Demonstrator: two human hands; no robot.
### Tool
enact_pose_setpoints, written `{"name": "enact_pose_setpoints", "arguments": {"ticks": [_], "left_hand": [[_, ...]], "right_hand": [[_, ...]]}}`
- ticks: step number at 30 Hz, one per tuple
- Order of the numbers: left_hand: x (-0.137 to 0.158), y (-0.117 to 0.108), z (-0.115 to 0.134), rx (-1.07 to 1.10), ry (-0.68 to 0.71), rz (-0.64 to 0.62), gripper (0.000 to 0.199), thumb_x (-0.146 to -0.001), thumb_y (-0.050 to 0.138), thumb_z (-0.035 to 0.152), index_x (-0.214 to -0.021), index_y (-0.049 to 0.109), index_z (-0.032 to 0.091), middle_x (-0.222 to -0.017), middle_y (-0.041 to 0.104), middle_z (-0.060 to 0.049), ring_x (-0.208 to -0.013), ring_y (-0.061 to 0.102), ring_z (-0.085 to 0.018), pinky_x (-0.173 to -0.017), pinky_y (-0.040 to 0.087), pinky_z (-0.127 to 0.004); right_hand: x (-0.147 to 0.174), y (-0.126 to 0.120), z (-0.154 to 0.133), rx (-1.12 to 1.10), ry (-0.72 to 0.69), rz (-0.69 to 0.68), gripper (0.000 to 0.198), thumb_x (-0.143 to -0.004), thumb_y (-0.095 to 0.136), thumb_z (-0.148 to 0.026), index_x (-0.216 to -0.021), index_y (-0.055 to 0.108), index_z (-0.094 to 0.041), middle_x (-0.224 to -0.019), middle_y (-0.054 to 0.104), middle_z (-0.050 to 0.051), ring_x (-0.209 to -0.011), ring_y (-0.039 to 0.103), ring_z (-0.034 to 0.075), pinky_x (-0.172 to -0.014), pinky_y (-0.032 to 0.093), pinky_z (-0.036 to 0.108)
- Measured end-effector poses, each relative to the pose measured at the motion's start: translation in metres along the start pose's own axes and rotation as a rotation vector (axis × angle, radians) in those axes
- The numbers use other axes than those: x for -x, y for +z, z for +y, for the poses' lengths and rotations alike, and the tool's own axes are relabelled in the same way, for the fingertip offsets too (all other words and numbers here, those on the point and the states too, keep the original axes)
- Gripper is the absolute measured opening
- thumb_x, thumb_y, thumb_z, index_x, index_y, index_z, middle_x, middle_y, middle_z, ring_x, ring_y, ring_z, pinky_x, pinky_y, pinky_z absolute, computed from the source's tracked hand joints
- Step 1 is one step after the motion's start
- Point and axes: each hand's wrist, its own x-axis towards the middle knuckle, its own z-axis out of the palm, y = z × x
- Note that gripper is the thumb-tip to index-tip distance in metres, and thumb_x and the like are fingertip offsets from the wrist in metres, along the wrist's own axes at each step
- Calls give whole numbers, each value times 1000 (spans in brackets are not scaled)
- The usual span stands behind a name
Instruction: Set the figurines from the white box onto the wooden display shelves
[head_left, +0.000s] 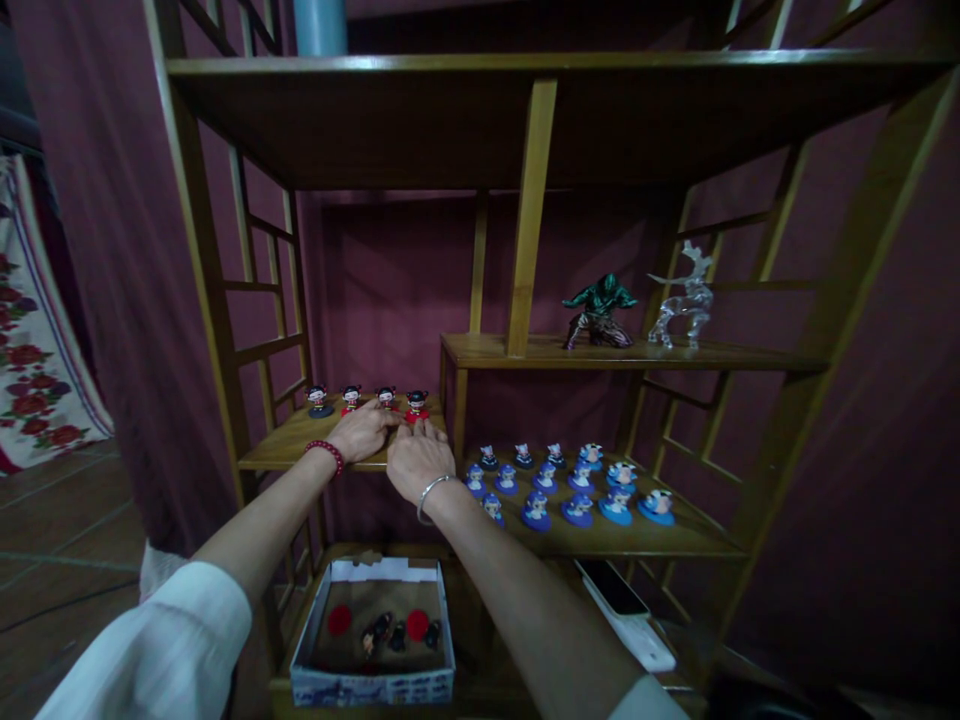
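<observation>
Several small black-haired figurines stand in a row on the left shelf [289, 442]. The rightmost figurine [417, 403], on a red base, is upright behind my fingers. My left hand [365, 430], with a red bead bracelet, reaches its fingers to the left side of that base. My right hand [420, 462], wearing a silver bangle, has its fingers bent at the front of the same base. My fingers partly hide the base and their exact contact. Left of it stand another figurine [385, 398], a red-based figurine [351, 398] and a dark-based figurine [318, 400].
Below, an open box [375, 688] holds red discs [340, 620] and dark figurine pieces [397, 632]. Several purple- and blue-based figurines [536, 510] fill the lower right shelf. Above them are a crouching statue [600, 310] and a clear deer [684, 300]. A phone [611, 588] lies lower right.
</observation>
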Motion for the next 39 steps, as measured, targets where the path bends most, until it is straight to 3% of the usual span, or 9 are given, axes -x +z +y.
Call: {"name": "enact_pose_setpoints", "arguments": {"ticks": [3,6,9,12,18,25,32,39], "left_hand": [[2,-1,2,-14,-36,64,45,-71,35,7,-104,61,22,-109,60,-1,-103,48,-14,-92,34,-23],[6,-4,5,-68,-169,116,41,-73,34,10,-101,62,20,-105,62,-3,-97,54,-14,-88,38,-23],[10,-7,7,-157,-302,121,37,-74,36,14,-98,63,22,-100,64,-3,-92,57,-16,-82,42,-24],[13,-9,9,-229,-348,119,36,-75,36,16,-96,63,24,-96,65,-4,-89,58,-17,-78,43,-25],[23,-9,16,-259,-329,62,34,-76,35,18,-97,62,23,-94,64,-6,-88,58,-19,-76,43,-28],[38,-7,25,-236,-130,66,37,-85,25,28,-101,57,16,-110,58,-9,-105,47,-20,-92,32,-34],[34,-7,20,-179,-235,-45,44,-84,24,34,-117,47,17,-130,41,-8,-118,35,-23,-94,29,-39],[28,-10,17,-90,-334,-147,51,-82,21,39,-124,40,18,-134,36,-7,-122,30,-24,-95,28,-39]], "right_hand": [[2,1,0,-3,-17,32,40,-80,32,-22,-111,50,-4,-122,46,21,-117,35,28,-92,26,40],[3,1,1,-20,-52,50,37,-81,31,-22,-106,53,-7,-120,49,18,-116,36,26,-93,26,39],[3,0,3,-48,-77,54,37,-81,30,-22,-108,51,-9,-118,52,15,-114,39,23,-93,26,37],[1,-1,4,-65,-110,23,39,-80,32,-21,-114,47,-9,-119,51,13,-116,38,21,-93,26,35],[-3,1,6,-85,-149,16,38,-80,30,-19,-112,48,-8,-114,54,13,-110,45,20,-93,29,29],[-12,-4,2,-137,-195,-113,38,-79,32,-17,-115,46,-12,-119,51,11,-109,45,19,-90,33,30],[-19,-12,-4,-157,-170,-197,35,-76,36,-15,-108,49,-11,-114,52,14,-105,47,22,-85,36,33],[-31,2,-2,-144,-218,-207,39,-74,40,-15,-112,46,-8,-119,47,17,-113,39,24,-91,31,34]]}}
